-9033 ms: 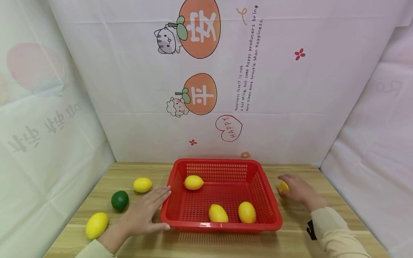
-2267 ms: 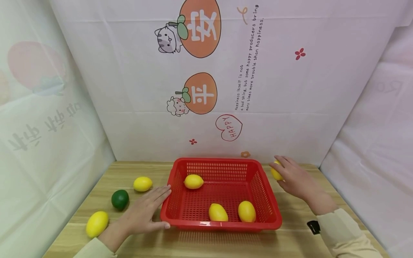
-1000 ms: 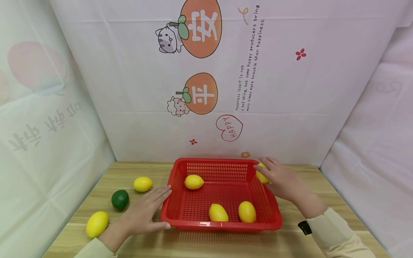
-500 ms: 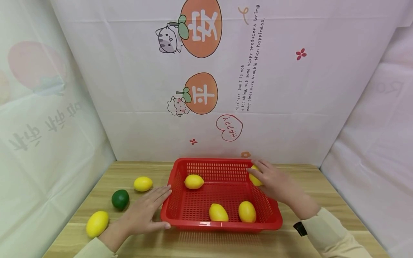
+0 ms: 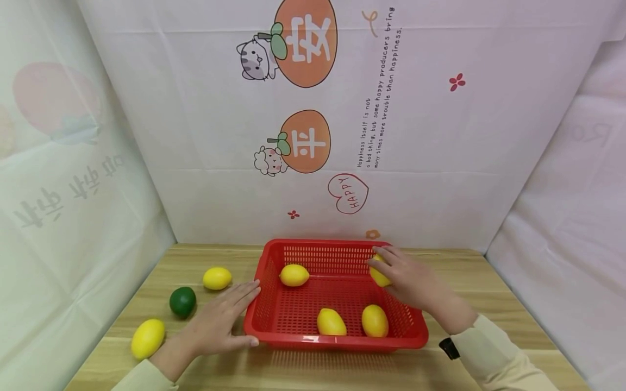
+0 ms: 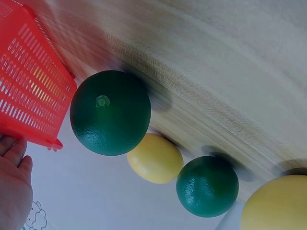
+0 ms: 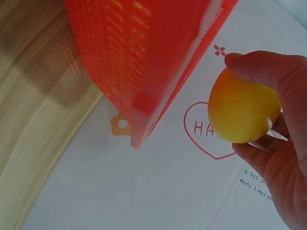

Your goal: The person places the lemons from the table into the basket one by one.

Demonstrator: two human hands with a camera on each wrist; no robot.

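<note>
My right hand (image 5: 411,279) pinches a yellow lemon (image 5: 379,273) inside the right end of a red plastic basket (image 5: 283,340), above its floor. In the right wrist view the thumb and fingers hold the lemon (image 7: 243,108) from opposite sides, above the basket's rim (image 7: 158,108). My left hand (image 5: 217,323) rests with straight fingers against the basket's left side. Three lemons lie in the basket: one at the back left (image 5: 294,275), the other two at the front.
Left of the basket on the wooden table (image 5: 445,369) lie a lemon (image 5: 217,278), a round dark green fruit (image 5: 182,302) and another lemon (image 5: 148,339). The left wrist view shows a second green fruit (image 6: 110,112), hidden in the head view. White printed cloth (image 5: 415,206) encloses the back and sides.
My right hand has picked the lemon up from the table right of the basket and carried it left, over the right rim. My left hand has stayed at the basket.
</note>
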